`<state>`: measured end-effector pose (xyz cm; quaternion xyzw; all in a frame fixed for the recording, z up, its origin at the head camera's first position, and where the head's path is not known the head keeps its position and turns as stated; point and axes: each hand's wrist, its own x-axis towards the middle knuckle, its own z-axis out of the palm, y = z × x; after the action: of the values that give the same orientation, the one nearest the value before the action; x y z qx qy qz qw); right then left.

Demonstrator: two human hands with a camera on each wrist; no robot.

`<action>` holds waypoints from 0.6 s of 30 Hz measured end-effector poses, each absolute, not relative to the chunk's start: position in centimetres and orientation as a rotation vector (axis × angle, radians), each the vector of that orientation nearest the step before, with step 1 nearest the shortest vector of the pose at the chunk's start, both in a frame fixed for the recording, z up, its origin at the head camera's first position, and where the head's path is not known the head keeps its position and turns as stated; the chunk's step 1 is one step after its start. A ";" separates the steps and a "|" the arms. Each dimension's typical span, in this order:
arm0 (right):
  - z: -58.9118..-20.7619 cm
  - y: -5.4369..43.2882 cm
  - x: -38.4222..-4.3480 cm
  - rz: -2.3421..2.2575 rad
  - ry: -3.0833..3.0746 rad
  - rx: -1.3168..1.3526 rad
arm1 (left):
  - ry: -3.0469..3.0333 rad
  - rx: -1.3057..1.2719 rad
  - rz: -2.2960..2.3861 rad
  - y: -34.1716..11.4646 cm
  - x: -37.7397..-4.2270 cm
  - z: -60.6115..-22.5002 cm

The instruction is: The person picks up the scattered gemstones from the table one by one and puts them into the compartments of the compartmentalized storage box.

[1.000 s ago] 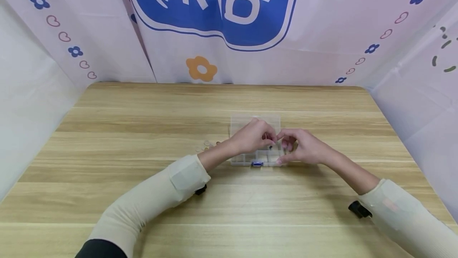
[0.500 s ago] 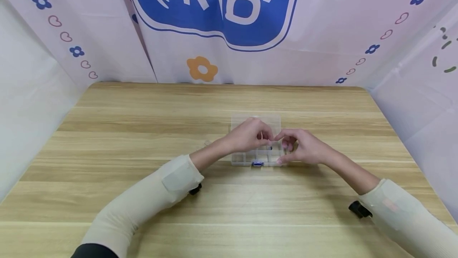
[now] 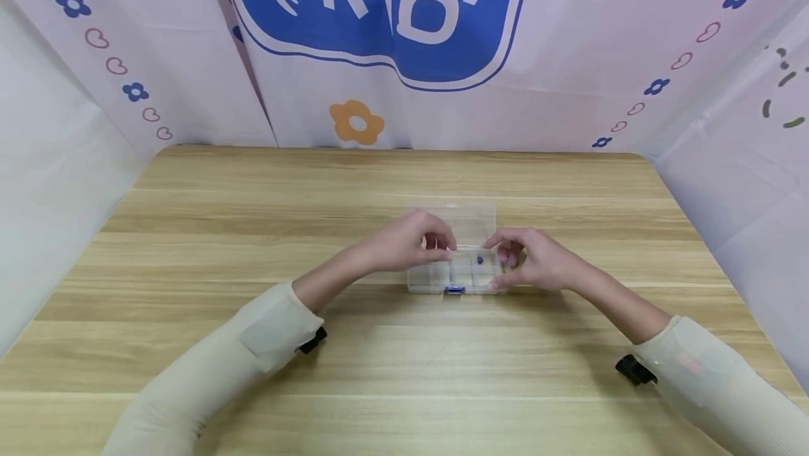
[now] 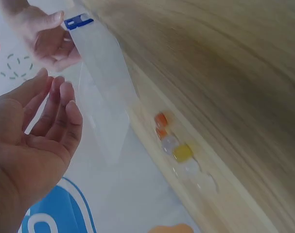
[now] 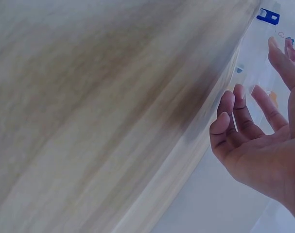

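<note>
A clear plastic compartment box (image 3: 441, 277) with a blue latch (image 3: 454, 289) stands on the table, its clear lid (image 3: 474, 220) raised at the back. One small dark blue piece (image 3: 479, 260) lies in the back right compartment. My right hand (image 3: 537, 259) holds the box's right end, thumb at the front corner and index finger at the back. Over the left part of the box is my left hand (image 3: 407, 242), its fingers loosely bent; nothing shows between them in the left wrist view. Several small translucent pieces, including a yellow one (image 4: 182, 152) and an orange one (image 4: 161, 120), lie on the table beside the box.
The wooden table (image 3: 404, 372) runs back to a printed cloth (image 3: 569, 90). From the head, my left forearm and hand cover the loose pieces.
My left hand has moved left from the back right compartment, uncovering the blue piece there. My right hand stays at the box's right end.
</note>
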<state>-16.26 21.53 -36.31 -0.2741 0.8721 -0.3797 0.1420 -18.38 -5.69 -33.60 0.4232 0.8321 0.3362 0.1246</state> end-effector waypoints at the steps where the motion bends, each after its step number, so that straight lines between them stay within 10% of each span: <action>1: -36.3 21.5 -16.3 -1.096 2.517 -0.790 | 2.428 1.237 0.986 -6.1 -18.3 -33.6; 18: -36.3 21.4 -16.2 -1.070 2.529 -0.791 | 2.501 1.117 1.054 -11.2 -17.8 -34.0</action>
<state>-16.16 21.38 -36.26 -0.2739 0.8760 -0.3708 0.1417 -17.81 -11.16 -33.99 0.3787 0.8476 0.3571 0.1031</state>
